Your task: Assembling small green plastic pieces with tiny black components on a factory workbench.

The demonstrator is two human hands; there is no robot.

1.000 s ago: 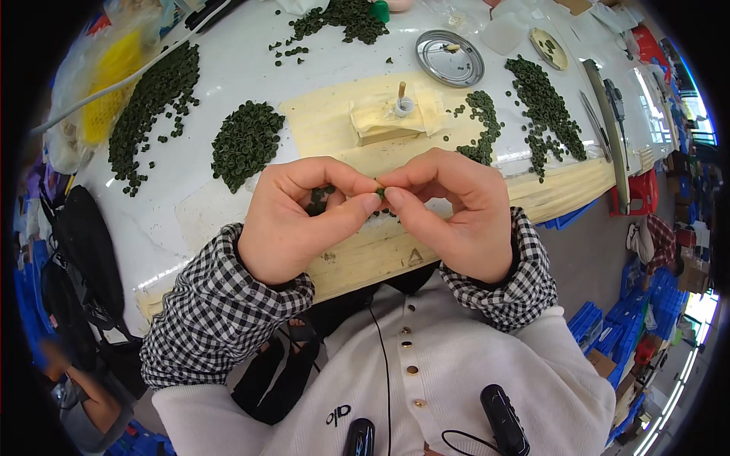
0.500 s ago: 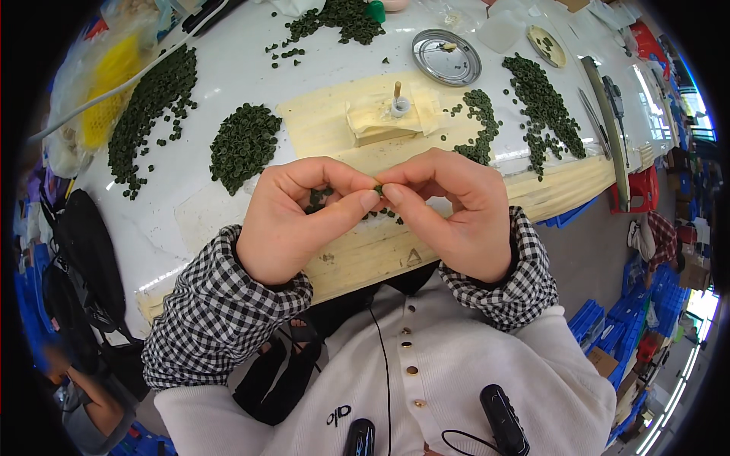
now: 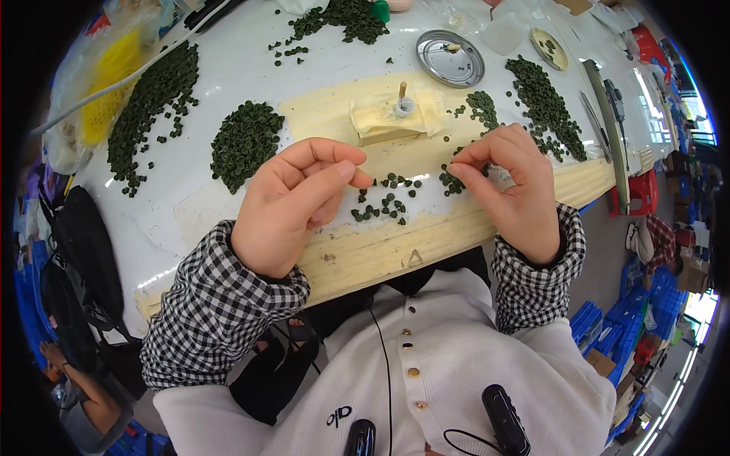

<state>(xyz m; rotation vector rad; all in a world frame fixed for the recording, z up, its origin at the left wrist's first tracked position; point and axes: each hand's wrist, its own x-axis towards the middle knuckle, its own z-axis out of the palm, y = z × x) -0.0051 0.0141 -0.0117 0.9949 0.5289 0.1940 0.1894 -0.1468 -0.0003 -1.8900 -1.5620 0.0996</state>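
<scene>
My left hand (image 3: 293, 201) hovers over the near part of the table with its fingers curled and its thumb against the index finger. What it holds, if anything, is hidden. Several small dark green button-like parts (image 3: 386, 205) lie scattered just right of it. My right hand (image 3: 517, 182) is further right, thumb and index fingertips pinched together. Those tips are right above a small heap of the same green parts (image 3: 452, 182), and I cannot make out what is between them. A taped block (image 3: 395, 125) beyond both hands carries a small translucent cup (image 3: 404, 107) with a stick standing up.
Larger heaps of green parts lie at the left (image 3: 247, 144), far left (image 3: 156, 106), back (image 3: 350, 21) and right (image 3: 544, 99). A round metal lid (image 3: 450, 59) and a shallow dish (image 3: 549, 49) sit at the back. Tweezers (image 3: 595, 121) and a long metal strip (image 3: 613, 137) lie at the right edge.
My hands have parted from a shared pinch on a small green part. The right moved right to the small heap; the left drew slightly left, uncovering the scattered parts.
</scene>
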